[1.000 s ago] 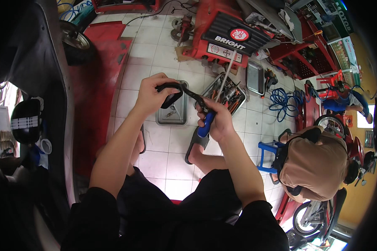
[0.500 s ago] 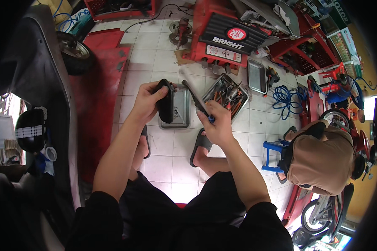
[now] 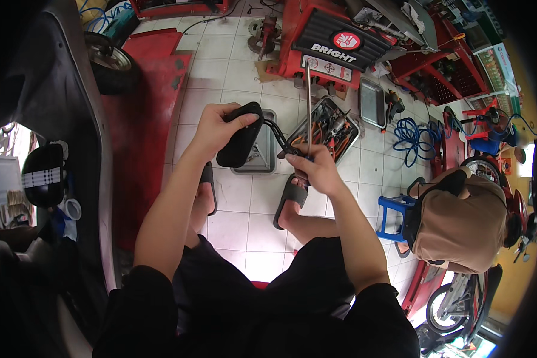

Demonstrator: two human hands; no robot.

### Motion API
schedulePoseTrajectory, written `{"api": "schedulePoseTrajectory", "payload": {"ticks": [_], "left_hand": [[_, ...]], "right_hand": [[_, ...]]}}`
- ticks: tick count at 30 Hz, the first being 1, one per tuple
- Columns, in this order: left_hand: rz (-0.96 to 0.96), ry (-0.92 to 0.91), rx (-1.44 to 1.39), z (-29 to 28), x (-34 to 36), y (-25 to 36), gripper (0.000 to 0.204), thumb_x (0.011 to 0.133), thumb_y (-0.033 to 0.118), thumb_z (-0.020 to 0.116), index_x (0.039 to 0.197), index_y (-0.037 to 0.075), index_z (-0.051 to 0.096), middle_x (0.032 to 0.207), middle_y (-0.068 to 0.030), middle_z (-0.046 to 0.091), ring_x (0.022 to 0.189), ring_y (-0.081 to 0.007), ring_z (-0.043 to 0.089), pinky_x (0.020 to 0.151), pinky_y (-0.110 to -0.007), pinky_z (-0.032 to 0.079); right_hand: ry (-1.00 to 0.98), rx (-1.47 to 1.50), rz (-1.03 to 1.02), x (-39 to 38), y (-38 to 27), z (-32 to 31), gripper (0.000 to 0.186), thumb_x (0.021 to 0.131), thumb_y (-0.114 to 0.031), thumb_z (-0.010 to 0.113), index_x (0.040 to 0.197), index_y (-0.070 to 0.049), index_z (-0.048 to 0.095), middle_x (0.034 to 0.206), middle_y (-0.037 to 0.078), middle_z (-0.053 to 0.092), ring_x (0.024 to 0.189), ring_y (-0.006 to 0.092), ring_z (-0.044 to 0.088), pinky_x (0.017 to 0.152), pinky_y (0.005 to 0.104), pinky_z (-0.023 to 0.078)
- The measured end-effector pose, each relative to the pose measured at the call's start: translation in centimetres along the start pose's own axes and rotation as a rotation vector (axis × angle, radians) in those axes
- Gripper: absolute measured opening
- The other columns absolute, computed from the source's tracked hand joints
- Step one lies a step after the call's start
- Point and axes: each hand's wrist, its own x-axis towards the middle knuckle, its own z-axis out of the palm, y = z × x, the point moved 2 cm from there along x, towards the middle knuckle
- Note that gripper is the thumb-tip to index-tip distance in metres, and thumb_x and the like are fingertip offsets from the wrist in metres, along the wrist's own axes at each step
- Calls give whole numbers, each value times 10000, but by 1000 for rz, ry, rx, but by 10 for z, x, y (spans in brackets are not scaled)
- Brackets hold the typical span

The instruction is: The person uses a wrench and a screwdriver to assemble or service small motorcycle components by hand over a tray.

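A black motorcycle rear-view mirror (image 3: pixel 240 138) is held by my left hand (image 3: pixel 216 132), which is closed on its upper left edge with the thumb across the face. The mirror's bent black stem (image 3: pixel 276 132) runs right and down to my right hand (image 3: pixel 317 171). That hand is closed around a screwdriver (image 3: pixel 309 101), whose long metal shaft points away from me; the fingers hide its handle. My right thumb and fingers are also at the stem's lower end, though exact contact is hard to make out.
Beneath the mirror lies a metal tray (image 3: pixel 271 160) with small metal parts. Another tray (image 3: pixel 357 138) holds many hand tools. A red work stand (image 3: pixel 289 42) is ahead, a red platform (image 3: pixel 143 131) at left. To the right are a coiled blue hose (image 3: pixel 413 140) and a seated person (image 3: pixel 459 224).
The mirror has shifted and tilted to the right, and its stem now shows clearly. In my right hand the screwdriver shaft, blurred before, stands out pointing away. My view has moved slightly.
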Motion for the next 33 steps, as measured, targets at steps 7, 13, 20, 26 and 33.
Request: {"api": "schedulePoseTrajectory", "payload": {"ticks": [7, 13, 20, 26, 33], "left_hand": [[-17, -168, 298, -2, -4, -4, 302, 835, 191, 779, 1034, -28, 717, 826, -31, 700, 728, -80, 611, 629, -262, 498], [-40, -201, 359, -10, -2, -2, 301, 827, 180, 783, 1017, -45, 718, 821, -51, 712, 746, -89, 616, 669, -266, 507], [72, -219, 440, -14, 5, -23, 315, 810, 109, 774, 1073, -49, 708, 863, -81, 730, 756, -87, 614, 704, -273, 517], [0, -175, 377, -8, 2, -7, 300, 822, 122, 766, 1057, -57, 713, 834, -74, 723, 731, -93, 617, 668, -270, 513], [-50, -118, 275, -7, -2, 0, 289, 824, 146, 774, 1032, -49, 723, 804, -55, 711, 700, -91, 617, 632, -265, 505]], "right_hand": [[-265, 184, 142, 10, 5, -7, 202, 909, -181, 643, 947, 17, 635, 553, -45, 418, 461, 77, 388, 451, 254, 331], [-268, 195, 150, 13, 12, 3, 232, 910, -201, 663, 937, 26, 626, 571, -50, 426, 470, 72, 391, 453, 251, 332], [78, 271, 73, 34, 19, -1, 194, 943, -164, 657, 906, 19, 606, 636, -23, 480, 503, 51, 404, 455, 233, 343], [66, 336, 56, 35, 20, -11, 294, 996, -265, 579, 943, 23, 605, 749, 40, 570, 532, 60, 436, 459, 231, 374], [78, 351, 27, 33, 16, -17, 357, 1023, -283, 517, 1082, 54, 619, 770, 77, 601, 540, 72, 447, 469, 236, 391]]}}
